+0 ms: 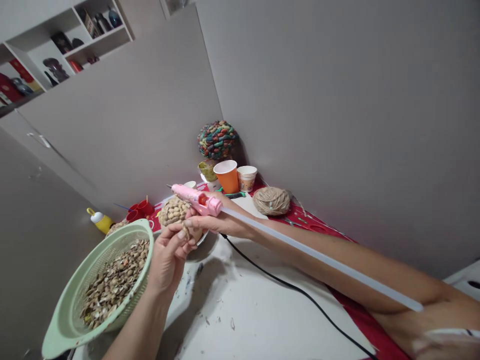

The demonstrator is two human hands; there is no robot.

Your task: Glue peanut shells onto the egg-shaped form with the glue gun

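A pink hot glue gun [195,198] is gripped in my right hand [221,226], its nozzle aimed left and a long translucent glue stick [322,256] running out of its back along my forearm. My left hand [168,252] is closed, with thumb and fingertips pinching a small tan piece that looks like a nut shell [186,231]. My right thumb reaches close to that piece. Just behind both hands is a round form covered with pale shells [173,212], partly hidden by the glue gun and my fingers.
A green colander [148,239] full of shells stands left. A black cord [277,282] crosses the white board [258,312]. Behind are a twine ball [272,201], an orange cup [227,179], paper cups [247,179], a multicoloured ball [216,140], red cups [145,207] and a yellow bottle [102,221].
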